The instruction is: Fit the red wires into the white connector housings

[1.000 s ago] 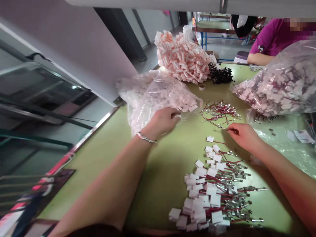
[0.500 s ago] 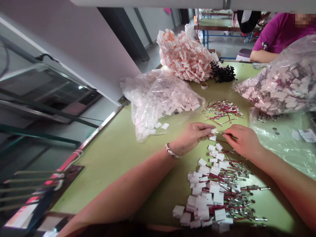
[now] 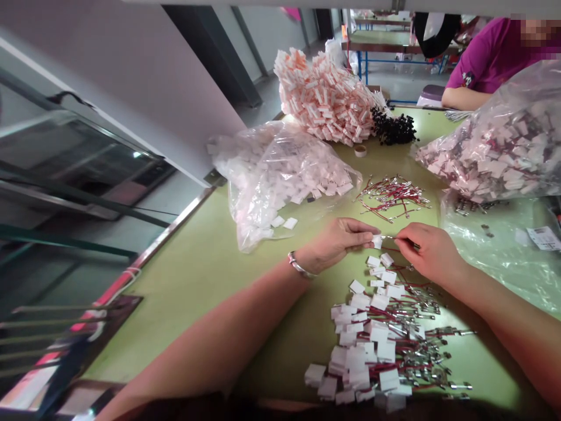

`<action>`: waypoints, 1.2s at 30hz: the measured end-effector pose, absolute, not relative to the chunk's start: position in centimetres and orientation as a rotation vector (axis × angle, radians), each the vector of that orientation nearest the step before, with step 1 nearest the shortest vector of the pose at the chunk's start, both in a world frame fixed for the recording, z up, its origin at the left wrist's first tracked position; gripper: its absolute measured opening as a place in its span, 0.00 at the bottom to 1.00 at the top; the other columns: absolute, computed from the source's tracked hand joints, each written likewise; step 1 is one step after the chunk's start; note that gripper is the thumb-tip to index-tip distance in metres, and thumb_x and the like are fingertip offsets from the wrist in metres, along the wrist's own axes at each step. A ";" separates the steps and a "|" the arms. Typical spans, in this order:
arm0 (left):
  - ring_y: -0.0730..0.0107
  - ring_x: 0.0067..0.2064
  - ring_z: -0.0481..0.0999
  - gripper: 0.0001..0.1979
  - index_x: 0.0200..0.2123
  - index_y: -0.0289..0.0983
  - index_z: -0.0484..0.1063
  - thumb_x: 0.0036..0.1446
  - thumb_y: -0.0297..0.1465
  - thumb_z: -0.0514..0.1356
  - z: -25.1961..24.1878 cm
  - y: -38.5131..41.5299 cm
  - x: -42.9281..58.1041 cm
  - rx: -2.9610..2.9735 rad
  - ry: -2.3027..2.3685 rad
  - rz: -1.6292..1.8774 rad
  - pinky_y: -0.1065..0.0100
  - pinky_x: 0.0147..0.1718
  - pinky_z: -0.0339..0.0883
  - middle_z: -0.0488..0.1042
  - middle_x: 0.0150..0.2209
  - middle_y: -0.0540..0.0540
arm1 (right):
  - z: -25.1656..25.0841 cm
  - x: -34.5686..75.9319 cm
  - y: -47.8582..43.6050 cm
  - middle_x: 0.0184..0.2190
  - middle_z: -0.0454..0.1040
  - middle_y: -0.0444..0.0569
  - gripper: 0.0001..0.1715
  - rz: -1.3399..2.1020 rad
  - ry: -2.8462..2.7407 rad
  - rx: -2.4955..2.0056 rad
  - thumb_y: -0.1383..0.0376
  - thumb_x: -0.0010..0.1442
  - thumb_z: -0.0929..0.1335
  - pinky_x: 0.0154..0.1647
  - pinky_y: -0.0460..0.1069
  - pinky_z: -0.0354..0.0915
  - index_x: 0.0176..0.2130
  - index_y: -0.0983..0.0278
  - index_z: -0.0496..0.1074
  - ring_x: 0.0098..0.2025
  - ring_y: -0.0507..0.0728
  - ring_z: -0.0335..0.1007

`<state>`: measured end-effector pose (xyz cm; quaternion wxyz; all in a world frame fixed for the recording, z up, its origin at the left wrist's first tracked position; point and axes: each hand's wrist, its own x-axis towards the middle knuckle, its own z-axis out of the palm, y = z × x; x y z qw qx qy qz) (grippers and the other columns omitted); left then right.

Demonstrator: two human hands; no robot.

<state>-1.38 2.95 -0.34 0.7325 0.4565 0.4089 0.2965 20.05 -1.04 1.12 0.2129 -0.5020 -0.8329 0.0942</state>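
Between thumb and fingers, my left hand (image 3: 346,238) pinches a small white connector housing (image 3: 377,240). Close to its right, my right hand (image 3: 423,245) grips a short red wire with a metal terminal (image 3: 387,237), its tip at the housing; whether it is inside cannot be made out. Just beyond both hands lies a loose pile of red wires with metal ends (image 3: 394,196). Nearer my body, many white housings with red wires (image 3: 359,356) are heaped in a long row, their metal terminals pointing right.
A clear bag of white housings (image 3: 289,169) lies at the left back, a bulging bag (image 3: 495,152) at the right. Behind are pinkish-white connectors (image 3: 324,99), black parts (image 3: 394,128) and a tape roll (image 3: 360,151). A person in a purple shirt (image 3: 482,55) sits across the table.
The terminal in my right hand and the housing in my left have stayed close together, the housing turning slightly. The whole view has shifted a little.
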 end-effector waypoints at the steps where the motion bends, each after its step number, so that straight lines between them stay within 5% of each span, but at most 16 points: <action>1: 0.77 0.26 0.70 0.13 0.35 0.32 0.79 0.44 0.30 0.69 -0.4 2.9 -1.4 0.995 0.894 0.648 0.73 0.25 0.61 0.77 0.26 0.46 | 1.1 20.0 -1.1 0.28 0.74 0.47 0.13 0.224 -2.335 -1.378 0.66 0.61 0.60 0.29 0.49 0.57 0.30 0.61 0.71 0.30 0.53 0.66; 10: 0.78 0.27 0.72 0.07 0.28 0.33 0.76 0.47 0.31 0.67 -0.4 2.3 -0.5 1.084 0.915 0.702 0.73 0.31 0.65 0.76 0.25 0.48 | 1.0 19.3 -1.8 0.25 0.70 0.51 0.14 -0.308 -2.592 -1.411 0.73 0.60 0.58 0.26 0.50 0.49 0.29 0.64 0.70 0.29 0.56 0.62; 20: 0.76 0.27 0.74 0.07 0.28 0.32 0.76 0.46 0.31 0.67 -0.3 1.9 -0.1 1.174 0.926 0.652 0.72 0.31 0.69 0.77 0.25 0.47 | 0.5 18.6 -1.8 0.26 0.70 0.49 0.11 0.249 -2.472 -1.449 0.67 0.61 0.59 0.28 0.48 0.53 0.29 0.64 0.66 0.27 0.53 0.61; 33: 0.76 0.24 0.73 0.09 0.29 0.33 0.75 0.50 0.34 0.64 -0.3 1.6 -0.2 1.380 0.895 0.572 0.71 0.26 0.69 0.77 0.25 0.46 | 0.4 19.2 -1.9 0.25 0.69 0.48 0.11 0.341 -2.435 -1.408 0.68 0.60 0.59 0.28 0.48 0.54 0.28 0.63 0.65 0.27 0.53 0.62; 36: 0.72 0.31 0.75 0.11 0.32 0.35 0.76 0.54 0.37 0.60 0.4 3.2 -1.1 1.633 0.778 0.588 0.68 0.33 0.71 0.79 0.34 0.43 | 0.9 19.2 -1.6 0.27 0.71 0.48 0.09 0.454 -2.446 -1.412 0.67 0.59 0.61 0.29 0.48 0.56 0.29 0.64 0.67 0.28 0.52 0.63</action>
